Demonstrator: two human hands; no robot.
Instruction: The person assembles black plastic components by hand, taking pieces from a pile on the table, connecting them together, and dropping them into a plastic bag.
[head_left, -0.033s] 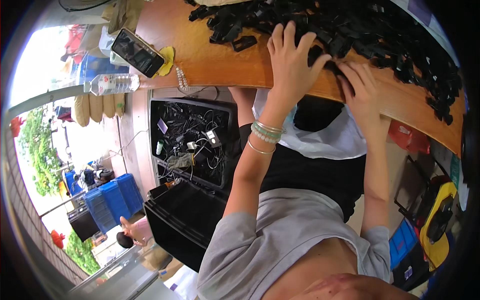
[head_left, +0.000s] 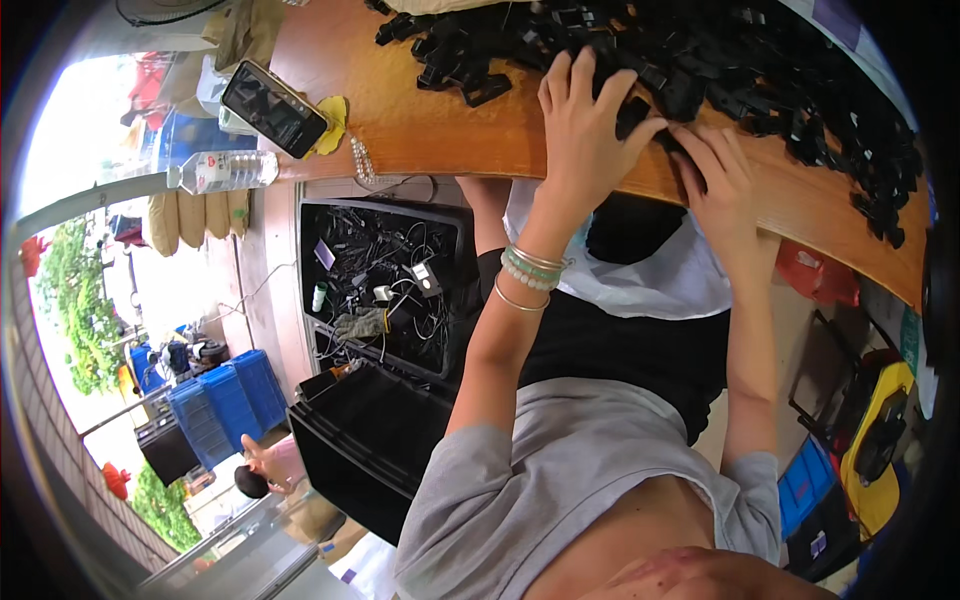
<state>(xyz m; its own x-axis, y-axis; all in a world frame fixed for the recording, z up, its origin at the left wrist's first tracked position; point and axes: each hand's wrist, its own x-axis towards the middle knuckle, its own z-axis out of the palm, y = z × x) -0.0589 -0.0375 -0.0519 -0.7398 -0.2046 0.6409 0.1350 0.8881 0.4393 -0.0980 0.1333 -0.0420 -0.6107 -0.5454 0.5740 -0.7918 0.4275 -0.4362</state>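
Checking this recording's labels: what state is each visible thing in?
left hand, fingers spread, grip unclear
right hand, fingers bent, grip unclear
parts, heaped loose
phone, screen lit
bin, open, things inside
bracelets, worn
white sheet, creased
bottle, upright or lying unclear

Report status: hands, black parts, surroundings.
Left hand spread by black parts; right hand beside it, grip unclear. Parts heaped on wooden table. Phone, bottle off left.

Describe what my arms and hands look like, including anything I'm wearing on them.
Your left hand and right hand are ungloved. Short grey sleeves cover the upper arms. Your left wrist carries stacked bracelets: slim metallic bangles plus pale green and whitish bands. No bracelet shows on the right wrist. Nail details are too small to tell.
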